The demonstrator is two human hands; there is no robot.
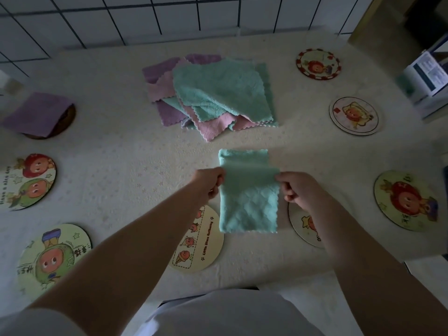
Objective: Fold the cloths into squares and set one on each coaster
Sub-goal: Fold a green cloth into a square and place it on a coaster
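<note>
A teal cloth (pixel 248 200), folded into a long strip, lies at the middle of the table. My left hand (pixel 210 181) pinches its left edge and my right hand (pixel 297 187) pinches its right edge, both about a third of the way down the strip. A pile of teal, pink and purple cloths (pixel 213 93) lies further back. A folded purple cloth (pixel 36 113) rests on a dark coaster (pixel 66 122) at the far left. Two round cartoon coasters flank the strip: one (pixel 206 241) under my left wrist, one (pixel 304 226) partly hidden by my right wrist.
More round coasters ring the table: two on the left (pixel 29 181) (pixel 53 258) and three on the right (pixel 318 64) (pixel 354 116) (pixel 406 200). A white box (pixel 426 76) stands at the right edge. A tiled wall runs behind the table.
</note>
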